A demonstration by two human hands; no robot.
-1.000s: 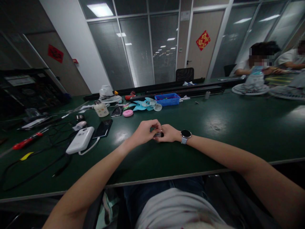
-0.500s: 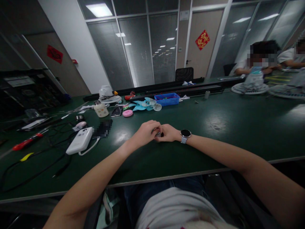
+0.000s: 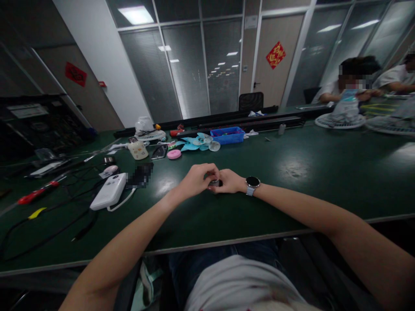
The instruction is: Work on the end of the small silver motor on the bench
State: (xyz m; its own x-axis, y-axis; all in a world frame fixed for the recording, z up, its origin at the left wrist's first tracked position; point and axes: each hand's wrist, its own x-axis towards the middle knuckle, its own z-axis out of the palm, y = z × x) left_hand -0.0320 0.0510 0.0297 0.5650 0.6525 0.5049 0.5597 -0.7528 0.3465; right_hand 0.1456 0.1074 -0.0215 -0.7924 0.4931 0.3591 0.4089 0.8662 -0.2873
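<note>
A small grey cylindrical piece stands between my hands at mid-table, largely covered by fingers. My right hand, with a watch at its wrist, curls round the piece from the right. From the left, my left hand arches over it, with thumb and bent fingers pinched at its top. Whether a smaller part sits in that pinch is hidden. Beyond the hands lie light-blue fan blades, a pink round cap and a blue tray with small parts.
On the left are a white power bank with its cable, a red-handled tool, black cords and a cream jar. Another grey cylinder stands farther back. A co-worker sits at the far right behind fan parts.
My left fingers have shifted slightly over the grey piece, so more of its side shows. My right hand stays almost in place.
</note>
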